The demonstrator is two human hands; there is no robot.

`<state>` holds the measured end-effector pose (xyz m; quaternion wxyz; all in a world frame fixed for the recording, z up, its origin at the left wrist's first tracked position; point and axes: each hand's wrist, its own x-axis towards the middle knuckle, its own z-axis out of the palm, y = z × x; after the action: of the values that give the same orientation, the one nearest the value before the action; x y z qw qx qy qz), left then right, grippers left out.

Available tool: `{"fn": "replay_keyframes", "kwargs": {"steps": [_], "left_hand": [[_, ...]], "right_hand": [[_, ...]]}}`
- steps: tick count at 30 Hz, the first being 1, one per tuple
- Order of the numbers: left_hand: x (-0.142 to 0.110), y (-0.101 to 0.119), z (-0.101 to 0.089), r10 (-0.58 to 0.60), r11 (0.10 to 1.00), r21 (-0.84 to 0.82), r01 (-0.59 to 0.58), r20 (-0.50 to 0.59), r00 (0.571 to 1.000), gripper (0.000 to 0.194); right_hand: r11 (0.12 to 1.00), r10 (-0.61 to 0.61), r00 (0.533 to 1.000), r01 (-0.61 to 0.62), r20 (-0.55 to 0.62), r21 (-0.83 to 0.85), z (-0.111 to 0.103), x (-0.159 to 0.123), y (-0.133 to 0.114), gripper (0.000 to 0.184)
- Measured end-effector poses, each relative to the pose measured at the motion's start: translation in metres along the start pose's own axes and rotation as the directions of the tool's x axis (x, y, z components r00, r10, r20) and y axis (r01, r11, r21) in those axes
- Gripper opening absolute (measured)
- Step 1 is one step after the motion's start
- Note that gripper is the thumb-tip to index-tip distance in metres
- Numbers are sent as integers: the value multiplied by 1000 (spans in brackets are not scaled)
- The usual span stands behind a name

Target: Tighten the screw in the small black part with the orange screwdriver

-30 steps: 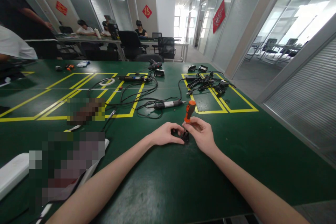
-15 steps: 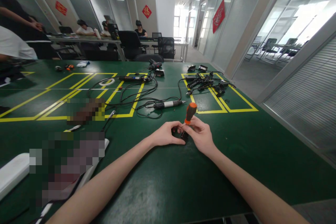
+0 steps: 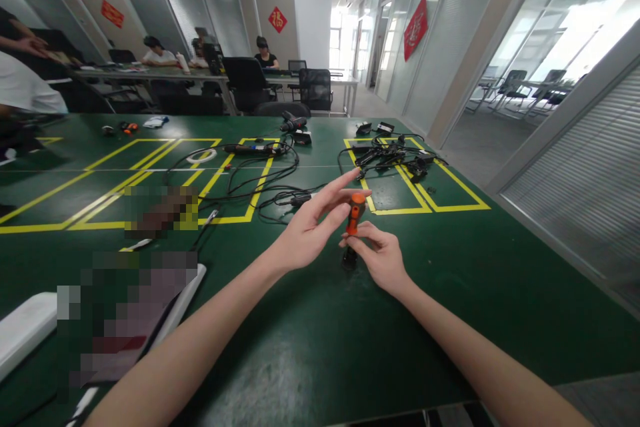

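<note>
An orange-and-black screwdriver (image 3: 357,210) stands nearly upright over the green table, handle at the top. My right hand (image 3: 384,255) pinches it low, around the orange collar under the handle. Below those fingertips a small black part (image 3: 349,259) rests on the table; the screwdriver's tip is hidden there. My left hand (image 3: 311,232) is raised beside the handle, fingers stretched out and apart, with the thumb close to the handle. Whether the thumb touches it I cannot tell.
Behind my left hand lies a corded electric screwdriver (image 3: 300,201), partly covered. Black cables and parts (image 3: 385,155) sit at the back right, a power drill (image 3: 293,122) at the back. A white-edged device (image 3: 187,293) with a blurred surface lies left. People sit farther off.
My left hand has let go of the black part and risen to the screwdriver's handle, its fingers spreading. My right hand has stayed by the collar; the screwdriver stands slightly more upright.
</note>
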<state>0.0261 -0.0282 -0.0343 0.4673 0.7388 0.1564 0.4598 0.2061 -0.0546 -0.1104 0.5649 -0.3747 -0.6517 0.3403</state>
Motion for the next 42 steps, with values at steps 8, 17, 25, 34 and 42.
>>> {"fn": "replay_keyframes", "kwargs": {"steps": [8, 17, 25, 34, 42], "left_hand": [[18, 11, 1, 34, 951, 308, -14, -60, 998, 36], [23, 13, 0, -135, 931, 328, 158, -93, 986, 25], [24, 18, -20, -303, 952, 87, 293, 148, 941, 43], [25, 27, -28, -320, 946, 123, 301, 177, 931, 41], [24, 24, -14, -164, 971, 180, 157, 26, 986, 28]], "right_hand": [[1000, 6, 996, -4, 90, -20, -11, 3, 1, 14], [976, 208, 888, -163, 409, -143, -37, 11, -5, 18], [983, 178, 899, -141, 401, -120, -38, 4, 2, 20], [974, 213, 903, -167, 373, -150, -38, -4, 10, 27], [943, 207, 909, -86, 362, -322, -74, -25, 1, 19]]}}
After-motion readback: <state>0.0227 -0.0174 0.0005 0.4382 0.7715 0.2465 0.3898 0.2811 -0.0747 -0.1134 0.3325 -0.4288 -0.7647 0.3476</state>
